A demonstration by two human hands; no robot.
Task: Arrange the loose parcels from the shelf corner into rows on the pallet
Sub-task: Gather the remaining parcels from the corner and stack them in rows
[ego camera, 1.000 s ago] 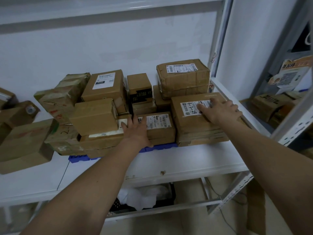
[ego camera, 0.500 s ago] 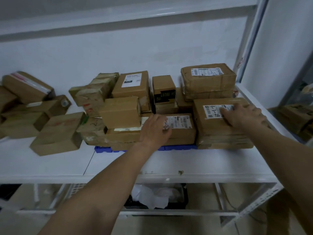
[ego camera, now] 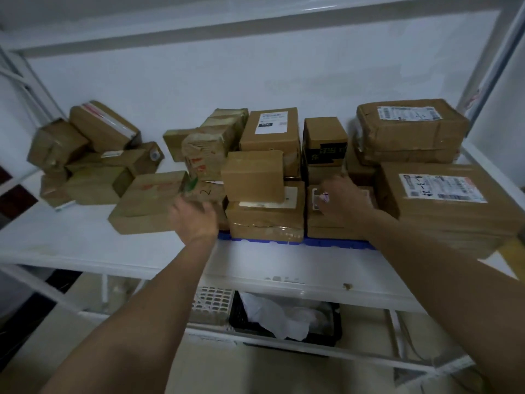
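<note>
on blue pallet (ego camera: pixel 295 242): taped brown parcels (ego camera: pixel 265 220) w/ labels; both hands (ego camera: pixel 196 223) blurred, grip can't tell.

Matt cardboard parcels (ego camera: pixel 264 223), seemingly glossy-taped

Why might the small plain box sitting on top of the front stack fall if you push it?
The small plain box probably tips or slides easily: it sits high on a wider parcel, with nothing beside it on the front. It looks stiff cardboard, so it likely keeps its shape. Its taped surface may be a bit slippery.
</note>
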